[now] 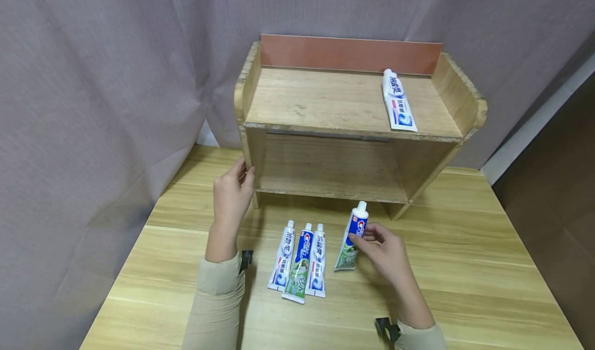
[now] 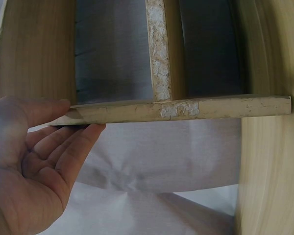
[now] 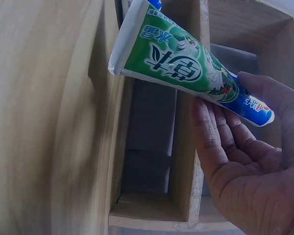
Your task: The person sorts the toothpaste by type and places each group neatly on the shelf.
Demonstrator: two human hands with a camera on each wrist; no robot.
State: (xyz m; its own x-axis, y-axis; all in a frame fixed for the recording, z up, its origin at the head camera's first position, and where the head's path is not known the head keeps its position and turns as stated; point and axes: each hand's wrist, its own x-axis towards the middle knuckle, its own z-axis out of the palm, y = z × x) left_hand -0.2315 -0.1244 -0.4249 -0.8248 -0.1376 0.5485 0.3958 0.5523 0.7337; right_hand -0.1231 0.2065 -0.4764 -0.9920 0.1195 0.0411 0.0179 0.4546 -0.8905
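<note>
My right hand [image 1: 389, 249] pinches a blue, green and white toothpaste tube [image 1: 358, 226] between thumb and fingers, cap upward in the head view. The right wrist view shows the tube's green side [image 3: 179, 61] and flat white crimped end, with the thumb on one face and fingers behind. At the left of a small wooden shelf [image 1: 316, 99], my left hand [image 1: 233, 192] grips the front edge of its side panel [image 2: 127, 111], thumb on one face and fingers on the other. Between the forearms lie a blue-green tube [image 1: 297, 272] and two white tubes, the left one [image 1: 284, 257] and right one [image 1: 317, 262].
Another white toothpaste tube [image 1: 398, 102] lies on the shelf's upper board, toward the right. A reddish-brown strip [image 1: 348, 53] backs that board. The shelf stands on a wood-grain table [image 1: 469, 267], with a grey cloth [image 1: 116, 81] hanging behind and a dark panel [image 1: 558, 185] at the right.
</note>
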